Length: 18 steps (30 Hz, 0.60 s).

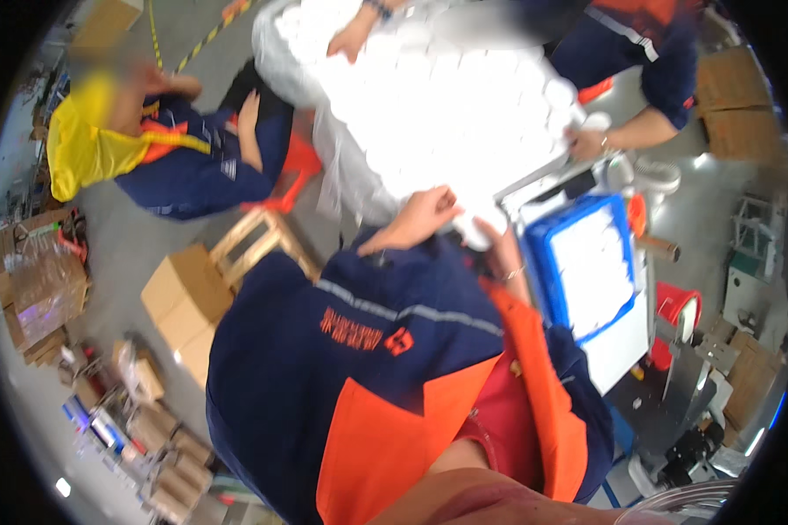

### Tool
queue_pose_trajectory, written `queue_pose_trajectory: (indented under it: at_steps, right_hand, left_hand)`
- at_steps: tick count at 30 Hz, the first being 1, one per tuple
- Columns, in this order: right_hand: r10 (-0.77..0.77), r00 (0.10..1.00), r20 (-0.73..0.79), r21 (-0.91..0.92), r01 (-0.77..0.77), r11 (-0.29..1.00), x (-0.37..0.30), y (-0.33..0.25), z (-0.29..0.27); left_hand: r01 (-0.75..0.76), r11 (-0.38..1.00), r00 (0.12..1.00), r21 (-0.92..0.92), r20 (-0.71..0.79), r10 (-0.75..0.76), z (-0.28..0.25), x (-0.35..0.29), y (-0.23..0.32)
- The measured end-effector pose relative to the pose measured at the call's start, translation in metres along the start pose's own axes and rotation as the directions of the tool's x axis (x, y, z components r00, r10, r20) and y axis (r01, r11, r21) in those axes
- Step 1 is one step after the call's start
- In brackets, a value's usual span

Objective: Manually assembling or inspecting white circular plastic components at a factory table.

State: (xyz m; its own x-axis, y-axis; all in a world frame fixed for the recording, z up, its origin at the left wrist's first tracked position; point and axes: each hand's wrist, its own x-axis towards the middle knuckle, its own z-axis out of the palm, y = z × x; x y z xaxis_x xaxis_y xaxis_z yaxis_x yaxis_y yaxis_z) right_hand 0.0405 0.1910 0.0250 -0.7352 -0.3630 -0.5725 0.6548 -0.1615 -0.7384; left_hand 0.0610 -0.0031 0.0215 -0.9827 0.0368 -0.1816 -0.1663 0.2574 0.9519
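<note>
My right hand (pixel 503 251), a bracelet at its wrist, grips a small white rounded piece (pixel 475 233) at the near edge of the work surface. Just left of it is my left hand (pixel 424 216), its fingers curled together; whether anything lies in them I cannot make out. Both hands are close to a large heap of white pieces (pixel 446 114), so bright that single shapes blur together. Clear plastic sheeting (pixel 352 171) hangs over the heap's left side.
A blue-rimmed tray (pixel 538 254) of white pieces stands to my right. One co-worker (pixel 197 162) sits at the left; other co-workers' hands (pixel 348 42) reach to the heap from the far side. Cardboard boxes (pixel 188 293) and a wooden stool (pixel 267 241) are at left.
</note>
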Motion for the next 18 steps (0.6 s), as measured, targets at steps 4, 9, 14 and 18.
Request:
queue_pose_trajectory:
  at_steps: [4, 9, 14, 18]
  right_hand:
    - [-0.035, 0.997, 0.07, 0.093, 0.028, 0.995, 0.0, 0.018, -0.011]
    - [-0.01, 0.991, 0.133, 0.104, -0.004, 0.995, -0.008, 0.012, -0.03]
    - [-0.083, 0.974, 0.213, 0.047, 0.074, 0.996, -0.026, -0.01, -0.048]
    - [-0.098, 0.973, 0.208, 0.082, 0.083, 0.993, -0.024, -0.004, -0.048]
  left_hand:
    - [0.005, 1.0, 1.0, 0.011, 0.027, -0.005, 0.008, -0.001, -0.022]
    - [-0.016, 0.999, 0.998, -0.047, 0.052, 0.018, 0.022, -0.003, 0.004]
    - [-0.064, 0.996, 0.991, -0.066, 0.112, 0.071, 0.041, -0.004, 0.018]
    - [-0.071, 0.997, 0.985, 0.005, 0.159, 0.069, 0.043, 0.005, 0.009]
